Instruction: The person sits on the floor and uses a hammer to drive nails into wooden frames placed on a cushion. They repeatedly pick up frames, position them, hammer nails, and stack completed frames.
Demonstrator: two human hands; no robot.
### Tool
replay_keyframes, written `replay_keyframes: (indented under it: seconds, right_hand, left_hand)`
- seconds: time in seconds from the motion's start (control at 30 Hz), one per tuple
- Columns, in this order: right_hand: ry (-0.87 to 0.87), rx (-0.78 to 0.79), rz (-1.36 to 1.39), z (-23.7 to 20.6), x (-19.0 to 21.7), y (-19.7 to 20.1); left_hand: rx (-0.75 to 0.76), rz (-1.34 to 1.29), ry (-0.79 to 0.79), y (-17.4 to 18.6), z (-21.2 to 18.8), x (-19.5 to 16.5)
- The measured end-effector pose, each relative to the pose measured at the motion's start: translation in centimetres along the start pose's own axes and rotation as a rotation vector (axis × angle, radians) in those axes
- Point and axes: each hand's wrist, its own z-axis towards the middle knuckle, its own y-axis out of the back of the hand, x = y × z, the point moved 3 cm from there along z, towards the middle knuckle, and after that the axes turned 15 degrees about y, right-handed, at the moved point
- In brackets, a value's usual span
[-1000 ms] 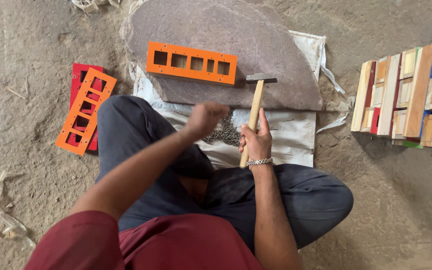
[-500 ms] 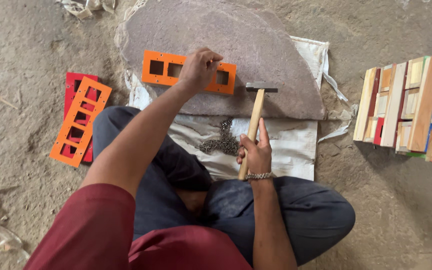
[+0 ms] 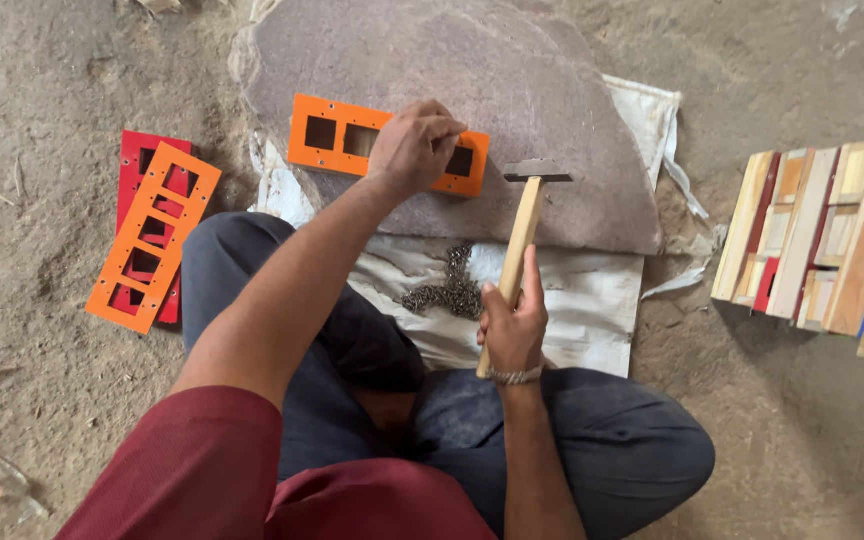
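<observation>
The left hand (image 3: 414, 148) is pinching its fingertips together on the orange plate with square holes (image 3: 336, 137), lying on the flat stone (image 3: 512, 80). The right hand (image 3: 514, 325) is gripping a wooden hammer (image 3: 522, 235) tight.

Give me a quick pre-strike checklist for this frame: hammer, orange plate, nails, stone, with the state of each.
1. Hammer gripped by the right hand low on the wooden handle, head raised beside the plate: ok.
2. Orange plate lying flat on the stone slab: ok.
3. Left hand resting on the plate, fingers pinched: ok.
4. Nail between those fingers: cannot tell, too small.
5. Pile of nails on the white sack, beside the right hand: ok.
6. Left fingers out of the hammer's path: not ok, they are on the plate.
</observation>
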Motion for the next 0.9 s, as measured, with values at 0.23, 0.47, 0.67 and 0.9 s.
replay_keyframes:
  seconds: [0.23,0.47,0.67,0.9]
  right_hand:
    - [0.322,0.015,-0.295,-0.8,1.9,-0.7]
    - [0.497,0.072,-0.462,-0.5,3.8,-1.3]
    - [0.557,0.108,-0.565,1.3,4.4,-2.6]
    - [0.556,0.115,-0.617,2.0,3.5,-2.8]
  left_hand:
    - [0.015,0.023,0.031,0.1,0.4,-0.1]
    - [0.016,-0.021,0.033,0.4,0.4,0.0]
    - [0.106,-0.066,0.152,0.3,0.8,0.5]
    - [0.043,-0.110,0.103,0.2,0.5,1.0]
